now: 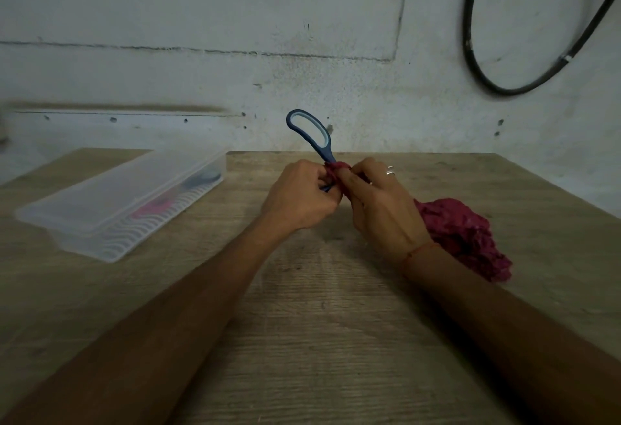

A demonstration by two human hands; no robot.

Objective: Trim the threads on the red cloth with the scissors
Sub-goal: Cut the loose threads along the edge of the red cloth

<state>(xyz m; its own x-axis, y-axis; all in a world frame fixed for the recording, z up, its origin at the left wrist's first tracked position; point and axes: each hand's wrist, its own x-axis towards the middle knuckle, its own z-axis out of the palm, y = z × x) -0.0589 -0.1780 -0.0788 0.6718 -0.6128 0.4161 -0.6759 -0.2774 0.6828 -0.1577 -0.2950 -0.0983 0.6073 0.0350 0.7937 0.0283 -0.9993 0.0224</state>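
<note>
Blue scissors (312,135) stand with one handle loop pointing up above my hands; their blades are hidden behind my fingers. My left hand (300,196) is closed around the scissors' lower part. My right hand (379,202), with a ring on one finger, pinches a bunched edge of the red cloth (463,236) right next to the scissors. Most of the cloth hangs crumpled behind my right wrist onto the wooden table (319,323). Both hands touch at the middle of the table.
A clear plastic box (124,202) with a lid lies at the left, holding blurred pink and blue items. A rough white wall (235,54) rises behind the table. A black cable (504,88) loops on the wall at upper right.
</note>
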